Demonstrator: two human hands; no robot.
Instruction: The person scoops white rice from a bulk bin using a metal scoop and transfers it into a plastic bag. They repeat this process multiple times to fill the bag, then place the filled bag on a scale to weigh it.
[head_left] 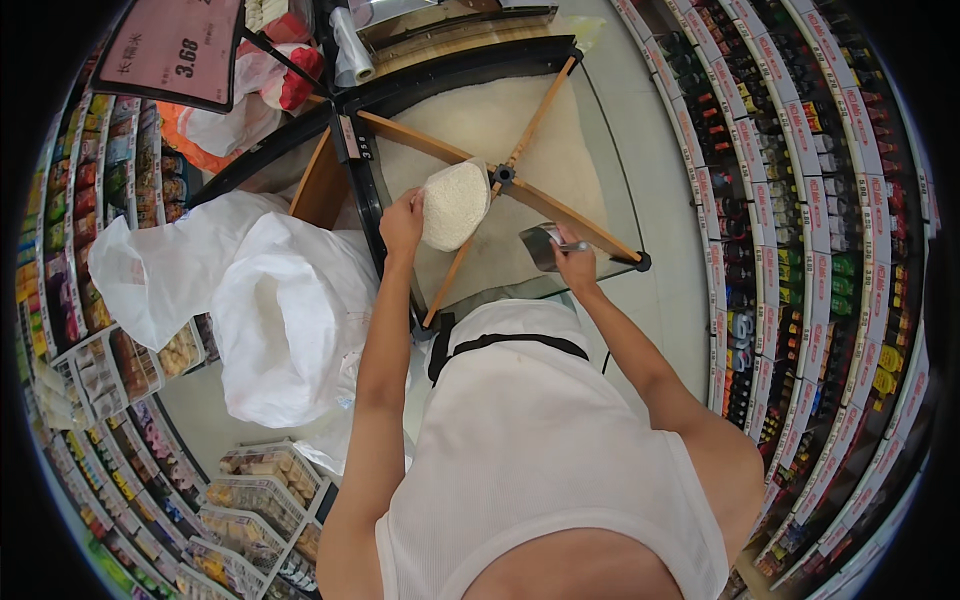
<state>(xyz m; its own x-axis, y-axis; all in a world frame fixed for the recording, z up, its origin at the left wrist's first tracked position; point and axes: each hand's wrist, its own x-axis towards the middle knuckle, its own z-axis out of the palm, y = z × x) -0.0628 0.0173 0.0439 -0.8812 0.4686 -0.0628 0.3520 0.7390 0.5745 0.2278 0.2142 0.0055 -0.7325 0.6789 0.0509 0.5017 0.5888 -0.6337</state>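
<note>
Shirt [550,430] nearest, left fingers [411,204] pinch container [486,188], right fingers [572,243] metal scoop [540,248], between bin edges [367,190].

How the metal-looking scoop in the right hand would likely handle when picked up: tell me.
The scoop is probably stiff, as its shiny grey blade looks like metal. It seems light enough for one hand, since only the right hand holds it, by the handle. Its broad blade would likely make it slide rather than roll if pushed.
</note>
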